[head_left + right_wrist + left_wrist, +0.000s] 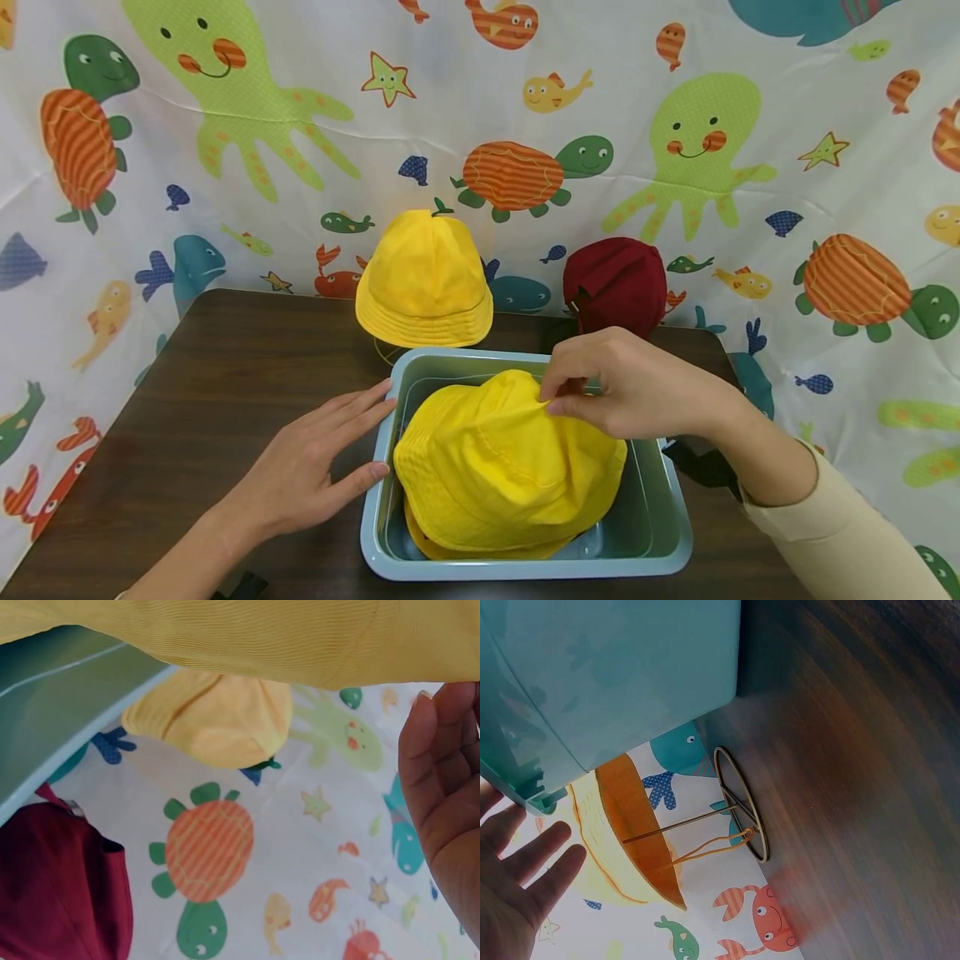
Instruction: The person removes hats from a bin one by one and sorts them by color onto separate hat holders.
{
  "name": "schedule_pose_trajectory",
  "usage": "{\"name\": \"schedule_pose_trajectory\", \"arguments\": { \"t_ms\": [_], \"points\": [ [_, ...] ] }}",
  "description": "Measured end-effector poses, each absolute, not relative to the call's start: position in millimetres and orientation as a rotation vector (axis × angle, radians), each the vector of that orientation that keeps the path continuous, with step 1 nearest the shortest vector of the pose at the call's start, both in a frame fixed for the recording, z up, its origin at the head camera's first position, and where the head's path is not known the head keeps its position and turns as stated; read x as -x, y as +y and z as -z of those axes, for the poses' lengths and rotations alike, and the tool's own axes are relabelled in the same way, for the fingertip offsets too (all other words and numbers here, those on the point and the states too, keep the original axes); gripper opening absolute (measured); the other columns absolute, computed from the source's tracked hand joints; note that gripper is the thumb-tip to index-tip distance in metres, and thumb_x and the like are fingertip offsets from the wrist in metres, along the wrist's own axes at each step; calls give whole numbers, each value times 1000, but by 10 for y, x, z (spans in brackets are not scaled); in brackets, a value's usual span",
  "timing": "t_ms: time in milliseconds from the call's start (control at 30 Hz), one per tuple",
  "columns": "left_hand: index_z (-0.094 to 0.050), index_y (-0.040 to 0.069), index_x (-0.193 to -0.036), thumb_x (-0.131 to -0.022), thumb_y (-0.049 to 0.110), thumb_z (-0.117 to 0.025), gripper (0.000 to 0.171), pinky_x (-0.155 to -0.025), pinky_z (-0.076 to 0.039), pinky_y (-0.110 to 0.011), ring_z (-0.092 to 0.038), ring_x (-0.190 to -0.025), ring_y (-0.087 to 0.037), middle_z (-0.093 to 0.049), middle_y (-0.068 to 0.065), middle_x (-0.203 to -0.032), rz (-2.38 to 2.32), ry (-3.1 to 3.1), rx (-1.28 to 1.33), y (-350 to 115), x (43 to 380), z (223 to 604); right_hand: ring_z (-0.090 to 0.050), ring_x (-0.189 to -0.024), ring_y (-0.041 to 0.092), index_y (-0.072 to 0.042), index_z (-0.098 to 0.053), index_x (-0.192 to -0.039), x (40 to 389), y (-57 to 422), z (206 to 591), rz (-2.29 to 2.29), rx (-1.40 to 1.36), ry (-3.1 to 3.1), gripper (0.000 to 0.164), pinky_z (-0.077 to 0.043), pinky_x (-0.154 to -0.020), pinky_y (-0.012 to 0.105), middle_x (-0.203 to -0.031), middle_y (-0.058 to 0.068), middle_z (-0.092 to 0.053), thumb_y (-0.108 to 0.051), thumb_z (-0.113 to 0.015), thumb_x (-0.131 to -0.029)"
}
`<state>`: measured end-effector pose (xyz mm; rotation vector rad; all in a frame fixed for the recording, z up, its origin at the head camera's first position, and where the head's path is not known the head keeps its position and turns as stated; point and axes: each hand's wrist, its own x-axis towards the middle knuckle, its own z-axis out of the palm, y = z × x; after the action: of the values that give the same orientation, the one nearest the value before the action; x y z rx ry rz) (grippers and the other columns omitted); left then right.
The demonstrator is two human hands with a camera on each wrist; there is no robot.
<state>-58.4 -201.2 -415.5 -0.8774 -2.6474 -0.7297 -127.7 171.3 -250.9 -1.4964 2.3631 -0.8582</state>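
Note:
A blue-grey plastic basin (652, 533) holds yellow bucket hats, one lying over another. My right hand (637, 383) pinches the crown of the top yellow hat (495, 458) between thumb and fingers. In the right wrist view that hat's cloth (300, 637) stretches across the top, with the right hand (450, 772) at its edge. My left hand (315, 458) has its fingers spread, fingertips right at the basin's left rim. In the left wrist view the left hand (525, 870) shows beside the basin's outer wall (652, 667).
Behind the basin a yellow hat (423, 275) sits on a wire stand (742, 810). A dark red cap (615, 283) stands at the back right. The dark wooden table (225, 375) meets a white curtain (450, 108) printed with sea animals.

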Motion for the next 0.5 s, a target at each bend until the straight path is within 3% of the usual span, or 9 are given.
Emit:
{"name": "schedule_pose_trajectory", "arguments": {
  "t_ms": [500],
  "points": [
    [-57, 15, -152, -93, 37, -77, 66, -99, -55, -58, -57, -136, -28, -48, 1, -162, 731, -2666, 865, -2017, 579, 4158, -62, -80, 6, -17, -74, -94, 1283, 1796, 2346, 981, 1630, 2383, 25, -57, -67, 25, -90, -12, -69, 7, -79, -87]
  ]
}}
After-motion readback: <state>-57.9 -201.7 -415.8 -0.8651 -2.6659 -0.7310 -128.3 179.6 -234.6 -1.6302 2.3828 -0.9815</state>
